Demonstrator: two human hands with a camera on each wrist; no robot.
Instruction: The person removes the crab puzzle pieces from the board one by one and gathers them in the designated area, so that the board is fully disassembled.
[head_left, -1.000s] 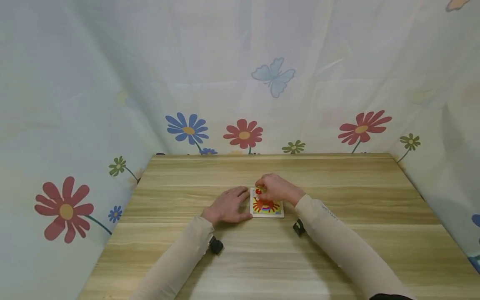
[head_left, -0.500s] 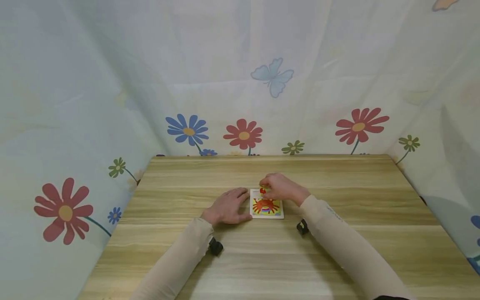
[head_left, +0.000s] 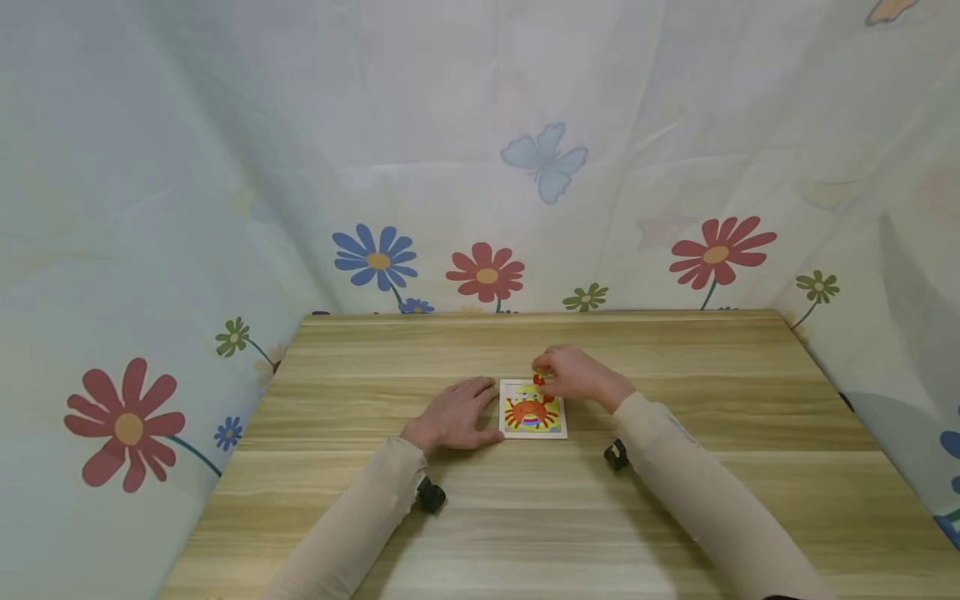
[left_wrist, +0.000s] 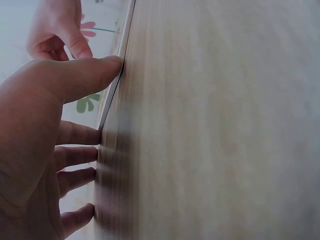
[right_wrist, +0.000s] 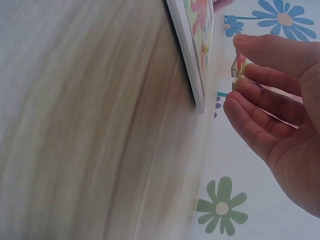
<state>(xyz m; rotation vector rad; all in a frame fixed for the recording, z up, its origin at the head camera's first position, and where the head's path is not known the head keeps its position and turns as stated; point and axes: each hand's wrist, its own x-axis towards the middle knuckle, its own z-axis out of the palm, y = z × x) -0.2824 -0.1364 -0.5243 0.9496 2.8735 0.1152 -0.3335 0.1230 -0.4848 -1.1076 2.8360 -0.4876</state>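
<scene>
A square crab jigsaw board (head_left: 533, 436) with a white rim lies flat on the table. Its orange crab picture (head_left: 529, 413) sits on yellow, with a bare pale strip in the upper left. My left hand (head_left: 454, 415) rests along the board's left side, fingers spread on the table. In the left wrist view its thumb (left_wrist: 107, 67) touches the board's edge. Above the board's upper right corner, my right hand (head_left: 579, 373) pinches a small red and yellow puzzle piece (right_wrist: 240, 62) between thumb and fingers. The piece is clear of the board, its face partly hidden by the fingers.
The wood-grain table (head_left: 517, 517) reaches back to a pale curtain (head_left: 420, 167) printed with flowers and a butterfly. Curtain panels also stand on the left and right. Black wrist cameras are strapped under both sleeves, close above the table.
My right hand has drawn the puzzle piece to the right and slightly away from me, off the board's top part, so more of the crab's face shows. My left hand has stayed in place.
</scene>
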